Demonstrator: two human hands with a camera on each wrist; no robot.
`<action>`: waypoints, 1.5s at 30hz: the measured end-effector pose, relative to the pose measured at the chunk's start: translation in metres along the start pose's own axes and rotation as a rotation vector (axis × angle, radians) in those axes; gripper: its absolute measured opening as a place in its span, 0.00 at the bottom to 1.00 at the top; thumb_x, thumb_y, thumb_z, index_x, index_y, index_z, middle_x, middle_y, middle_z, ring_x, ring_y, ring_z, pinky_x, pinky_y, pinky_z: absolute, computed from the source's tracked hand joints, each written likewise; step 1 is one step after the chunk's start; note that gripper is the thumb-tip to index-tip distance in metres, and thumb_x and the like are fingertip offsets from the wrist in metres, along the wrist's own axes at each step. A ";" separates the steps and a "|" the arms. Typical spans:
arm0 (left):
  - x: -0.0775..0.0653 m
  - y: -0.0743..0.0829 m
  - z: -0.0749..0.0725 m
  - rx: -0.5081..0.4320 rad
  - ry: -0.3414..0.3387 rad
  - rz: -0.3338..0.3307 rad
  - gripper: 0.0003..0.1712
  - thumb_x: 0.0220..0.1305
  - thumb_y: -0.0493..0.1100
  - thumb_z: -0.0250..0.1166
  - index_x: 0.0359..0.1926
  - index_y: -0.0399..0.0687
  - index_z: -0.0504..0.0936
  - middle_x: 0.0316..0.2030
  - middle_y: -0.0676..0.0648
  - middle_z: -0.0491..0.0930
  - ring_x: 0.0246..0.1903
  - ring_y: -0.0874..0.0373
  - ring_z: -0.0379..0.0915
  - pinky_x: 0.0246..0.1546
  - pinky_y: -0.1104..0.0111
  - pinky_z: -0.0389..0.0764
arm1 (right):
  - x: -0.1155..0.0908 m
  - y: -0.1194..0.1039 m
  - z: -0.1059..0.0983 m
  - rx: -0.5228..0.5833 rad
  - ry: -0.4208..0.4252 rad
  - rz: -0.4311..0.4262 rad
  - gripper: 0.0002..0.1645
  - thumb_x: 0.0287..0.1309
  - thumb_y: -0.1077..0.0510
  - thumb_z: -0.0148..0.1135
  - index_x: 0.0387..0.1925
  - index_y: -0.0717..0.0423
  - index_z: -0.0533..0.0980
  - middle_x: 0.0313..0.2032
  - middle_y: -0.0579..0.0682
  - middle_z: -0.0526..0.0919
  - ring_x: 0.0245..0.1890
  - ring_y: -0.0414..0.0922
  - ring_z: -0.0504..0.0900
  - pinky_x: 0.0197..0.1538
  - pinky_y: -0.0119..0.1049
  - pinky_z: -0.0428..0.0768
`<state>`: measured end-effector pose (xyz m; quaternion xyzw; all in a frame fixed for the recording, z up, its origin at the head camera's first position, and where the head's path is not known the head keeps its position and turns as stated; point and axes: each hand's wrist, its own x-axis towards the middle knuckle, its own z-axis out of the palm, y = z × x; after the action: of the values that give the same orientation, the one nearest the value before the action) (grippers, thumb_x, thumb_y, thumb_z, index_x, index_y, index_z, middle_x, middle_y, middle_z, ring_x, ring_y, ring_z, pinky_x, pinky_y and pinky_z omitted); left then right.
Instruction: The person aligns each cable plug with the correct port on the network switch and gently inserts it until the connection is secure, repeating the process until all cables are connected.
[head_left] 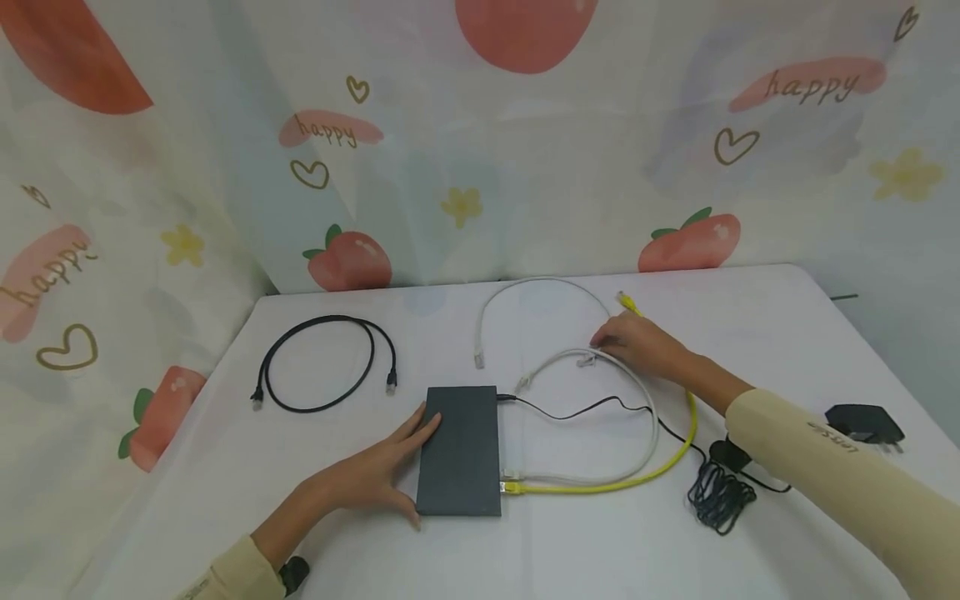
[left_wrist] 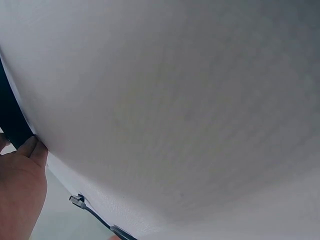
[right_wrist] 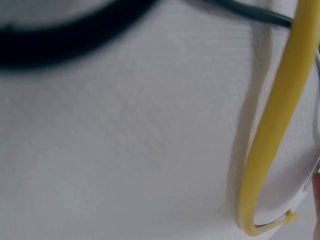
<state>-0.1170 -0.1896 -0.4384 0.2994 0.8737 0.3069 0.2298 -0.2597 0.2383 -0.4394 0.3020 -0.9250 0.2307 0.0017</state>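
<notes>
A flat dark grey network box (head_left: 459,450) lies on the table in the head view. My left hand (head_left: 367,477) rests against its left side, fingers spread over the upper left edge and thumb at the lower corner; the left wrist view shows fingers (left_wrist: 36,150) touching it. A yellow network cable (head_left: 600,489) and a looped white network cable (head_left: 651,425) run from the box's right side. Above that loop, my right hand (head_left: 645,346) pinches a second white network cable (head_left: 540,278), whose grip point is partly hidden. One clear plug (head_left: 587,361) lies just below the fingers.
A coiled black network cable (head_left: 318,408) lies at left. From the box a thin black power cord (head_left: 562,417) runs under the right arm to a tied bundle (head_left: 722,500). A black power adapter (head_left: 865,422) sits at far right. Patterned cloth (head_left: 555,192) hangs behind.
</notes>
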 end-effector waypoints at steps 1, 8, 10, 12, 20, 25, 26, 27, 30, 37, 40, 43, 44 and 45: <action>0.000 0.000 0.000 0.002 0.002 0.002 0.73 0.36 0.59 0.77 0.75 0.57 0.37 0.72 0.44 0.25 0.70 0.46 0.30 0.63 0.51 0.54 | 0.000 0.000 0.000 -0.008 0.005 -0.002 0.09 0.55 0.68 0.64 0.39 0.60 0.82 0.38 0.49 0.83 0.43 0.48 0.75 0.48 0.46 0.74; 0.001 -0.001 0.000 0.015 0.003 0.003 0.73 0.36 0.59 0.77 0.75 0.57 0.37 0.72 0.45 0.25 0.70 0.47 0.30 0.63 0.52 0.55 | 0.001 0.005 0.002 0.080 -0.012 -0.106 0.14 0.55 0.71 0.62 0.44 0.60 0.80 0.42 0.48 0.82 0.47 0.48 0.75 0.51 0.45 0.73; 0.001 -0.002 0.000 0.021 0.003 0.004 0.73 0.35 0.60 0.77 0.75 0.57 0.37 0.72 0.45 0.25 0.70 0.47 0.30 0.63 0.52 0.55 | 0.001 0.007 0.003 0.082 -0.021 -0.109 0.14 0.55 0.71 0.62 0.44 0.59 0.80 0.43 0.47 0.82 0.47 0.47 0.76 0.51 0.44 0.74; 0.002 -0.003 0.000 0.028 0.003 0.004 0.73 0.35 0.60 0.77 0.75 0.58 0.37 0.72 0.46 0.25 0.70 0.47 0.30 0.63 0.52 0.55 | 0.001 0.009 0.003 0.075 -0.025 -0.104 0.14 0.56 0.71 0.62 0.44 0.59 0.80 0.42 0.47 0.82 0.47 0.47 0.76 0.51 0.44 0.74; 0.002 -0.001 0.000 0.026 0.005 0.012 0.73 0.36 0.59 0.77 0.75 0.56 0.37 0.72 0.44 0.25 0.70 0.46 0.30 0.63 0.52 0.54 | 0.003 0.007 -0.001 0.067 0.016 -0.097 0.16 0.56 0.71 0.62 0.46 0.58 0.79 0.40 0.47 0.79 0.44 0.45 0.76 0.47 0.42 0.76; 0.002 -0.001 0.000 0.014 0.002 0.006 0.73 0.36 0.59 0.77 0.75 0.57 0.37 0.72 0.45 0.25 0.70 0.47 0.30 0.63 0.51 0.54 | 0.003 0.003 -0.005 0.055 0.125 -0.090 0.21 0.57 0.71 0.60 0.52 0.58 0.75 0.42 0.49 0.74 0.45 0.48 0.75 0.47 0.45 0.76; 0.001 -0.001 0.000 0.011 0.002 0.005 0.73 0.36 0.59 0.77 0.75 0.57 0.37 0.72 0.45 0.25 0.70 0.47 0.30 0.63 0.51 0.54 | 0.004 0.003 -0.005 0.054 0.154 -0.093 0.21 0.56 0.72 0.60 0.53 0.59 0.74 0.42 0.49 0.74 0.45 0.48 0.75 0.47 0.45 0.77; 0.001 -0.001 0.000 0.010 0.002 0.005 0.73 0.36 0.59 0.77 0.75 0.57 0.37 0.72 0.45 0.25 0.70 0.47 0.30 0.63 0.51 0.54 | 0.004 0.003 -0.005 0.058 0.184 -0.105 0.22 0.56 0.73 0.60 0.53 0.60 0.74 0.41 0.50 0.74 0.45 0.48 0.76 0.47 0.45 0.77; 0.001 -0.002 0.001 0.005 0.000 0.006 0.73 0.36 0.59 0.77 0.75 0.58 0.37 0.72 0.46 0.25 0.70 0.47 0.30 0.63 0.51 0.54 | 0.004 0.003 -0.005 0.059 0.283 -0.156 0.24 0.52 0.74 0.62 0.52 0.62 0.73 0.40 0.51 0.74 0.43 0.48 0.77 0.46 0.42 0.77; 0.001 -0.003 0.001 0.012 -0.004 0.005 0.73 0.36 0.60 0.77 0.75 0.57 0.36 0.72 0.45 0.25 0.70 0.47 0.30 0.63 0.51 0.54 | 0.003 -0.003 -0.005 0.078 0.599 -0.211 0.26 0.42 0.76 0.70 0.47 0.64 0.75 0.38 0.53 0.77 0.38 0.45 0.78 0.46 0.19 0.70; 0.001 -0.002 0.001 0.008 -0.008 0.002 0.73 0.36 0.59 0.77 0.75 0.57 0.37 0.72 0.45 0.25 0.70 0.47 0.29 0.63 0.51 0.54 | 0.004 -0.007 -0.008 0.087 0.766 -0.185 0.24 0.45 0.75 0.69 0.47 0.66 0.74 0.41 0.56 0.77 0.40 0.46 0.77 0.49 0.20 0.70; 0.001 0.000 0.000 -0.001 -0.008 -0.001 0.73 0.36 0.59 0.77 0.75 0.56 0.37 0.72 0.45 0.25 0.70 0.48 0.29 0.63 0.51 0.54 | 0.007 -0.014 -0.012 0.103 0.936 -0.144 0.20 0.49 0.74 0.66 0.47 0.68 0.73 0.42 0.59 0.77 0.43 0.48 0.77 0.51 0.26 0.72; 0.000 0.000 0.000 -0.003 -0.007 0.001 0.73 0.36 0.59 0.77 0.75 0.56 0.37 0.72 0.45 0.25 0.70 0.47 0.29 0.63 0.51 0.54 | 0.008 -0.016 -0.014 0.114 0.986 -0.132 0.19 0.50 0.73 0.65 0.46 0.69 0.73 0.42 0.60 0.76 0.43 0.49 0.77 0.50 0.28 0.73; 0.000 0.001 0.000 -0.005 -0.007 0.002 0.73 0.36 0.58 0.77 0.75 0.56 0.38 0.72 0.45 0.25 0.70 0.47 0.29 0.63 0.51 0.54 | 0.009 -0.019 -0.015 0.133 1.028 -0.123 0.18 0.51 0.73 0.64 0.46 0.69 0.74 0.42 0.61 0.77 0.43 0.49 0.78 0.50 0.30 0.74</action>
<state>-0.1171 -0.1888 -0.4378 0.3007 0.8718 0.3083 0.2334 -0.2586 0.2260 -0.4164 0.2031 -0.7686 0.4067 0.4501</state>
